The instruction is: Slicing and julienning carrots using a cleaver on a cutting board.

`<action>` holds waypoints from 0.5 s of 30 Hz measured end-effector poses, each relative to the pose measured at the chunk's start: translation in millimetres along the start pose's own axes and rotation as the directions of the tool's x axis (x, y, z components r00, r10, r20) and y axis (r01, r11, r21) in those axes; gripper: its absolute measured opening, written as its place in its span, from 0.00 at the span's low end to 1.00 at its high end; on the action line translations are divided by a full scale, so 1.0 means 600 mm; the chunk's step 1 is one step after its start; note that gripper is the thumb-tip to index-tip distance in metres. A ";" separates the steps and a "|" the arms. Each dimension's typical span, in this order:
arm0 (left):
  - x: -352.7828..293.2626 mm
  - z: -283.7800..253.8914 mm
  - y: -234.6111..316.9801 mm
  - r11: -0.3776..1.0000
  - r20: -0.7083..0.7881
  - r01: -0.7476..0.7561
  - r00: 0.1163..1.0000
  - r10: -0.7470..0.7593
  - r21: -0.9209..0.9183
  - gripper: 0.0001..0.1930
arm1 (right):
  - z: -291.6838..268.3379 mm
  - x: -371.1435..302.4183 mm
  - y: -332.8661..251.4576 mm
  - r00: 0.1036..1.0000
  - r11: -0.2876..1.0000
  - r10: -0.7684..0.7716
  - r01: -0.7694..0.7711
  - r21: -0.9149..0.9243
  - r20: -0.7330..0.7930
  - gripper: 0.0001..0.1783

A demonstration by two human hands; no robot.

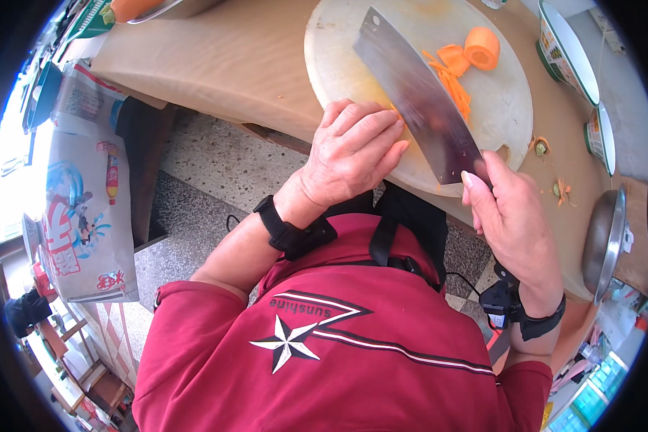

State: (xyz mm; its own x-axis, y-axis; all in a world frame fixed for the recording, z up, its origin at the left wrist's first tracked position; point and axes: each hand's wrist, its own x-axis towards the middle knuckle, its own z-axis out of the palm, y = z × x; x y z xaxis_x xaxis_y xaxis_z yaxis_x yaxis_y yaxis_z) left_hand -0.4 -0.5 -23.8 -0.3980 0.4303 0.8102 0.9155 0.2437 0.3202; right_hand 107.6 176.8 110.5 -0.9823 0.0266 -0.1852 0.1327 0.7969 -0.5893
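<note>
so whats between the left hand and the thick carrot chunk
From the left hand, the head view shows the cleaver blade, then carrot strips and a smaller carrot piece beside the thick carrot chunk.

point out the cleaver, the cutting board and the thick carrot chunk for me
cleaver (414, 97): head view, middle of the blade
cutting board (507, 104): head view, bare surface on its right side
carrot chunk (482, 48): head view, middle of the piece

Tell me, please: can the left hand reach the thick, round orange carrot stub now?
Probably not directly: the wide metal cleaver in the right hand lies between the left hand and the carrot stub.
</note>
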 end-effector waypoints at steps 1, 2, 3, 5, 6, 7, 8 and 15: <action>0.000 0.001 0.000 1.000 -0.007 0.003 1.000 -0.003 -0.003 0.12 | -0.001 0.003 -0.007 1.000 1.000 0.015 -0.015 0.011 0.013 0.09; 0.000 0.000 0.001 1.000 -0.007 0.004 1.000 -0.004 -0.005 0.12 | -0.002 0.007 -0.012 0.999 0.999 0.030 -0.030 0.023 0.026 0.10; -0.001 -0.001 0.001 1.000 -0.005 0.007 1.000 -0.007 -0.004 0.12 | -0.003 0.010 -0.016 0.999 0.999 0.031 -0.032 0.022 0.028 0.10; -0.001 -0.001 0.001 1.000 -0.004 0.007 1.000 -0.007 -0.004 0.12 | -0.006 0.018 -0.020 0.994 0.997 0.070 -0.073 0.036 0.079 0.10; -0.001 0.000 0.001 1.000 -0.001 0.006 1.000 -0.006 -0.003 0.12 | -0.005 0.023 -0.015 0.994 0.997 0.070 -0.073 0.036 0.079 0.10; -0.002 0.000 0.002 1.000 0.002 0.004 1.000 -0.004 -0.003 0.12 | -0.002 0.026 -0.006 0.998 1.000 0.014 -0.015 0.009 0.056 0.11; -0.002 0.002 0.001 1.000 0.003 0.003 1.000 -0.003 -0.001 0.12 | 0.001 0.031 0.000 0.999 0.999 -0.043 0.043 -0.018 0.034 0.12; 0.003 0.004 0.003 1.000 -0.011 -0.025 1.000 0.025 -0.006 0.11 | 0.016 0.096 0.005 0.983 0.985 -0.170 0.167 -0.040 -0.071 0.12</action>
State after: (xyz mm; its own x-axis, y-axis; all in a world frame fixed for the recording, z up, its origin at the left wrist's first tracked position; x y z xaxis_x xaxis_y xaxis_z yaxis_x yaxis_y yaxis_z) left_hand 0.6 3.1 -23.0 -0.3740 0.4268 0.8234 0.9256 0.2278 0.3023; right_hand 52.5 174.6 90.5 -0.9975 -0.0664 -0.0261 -0.0390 0.8133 -0.5805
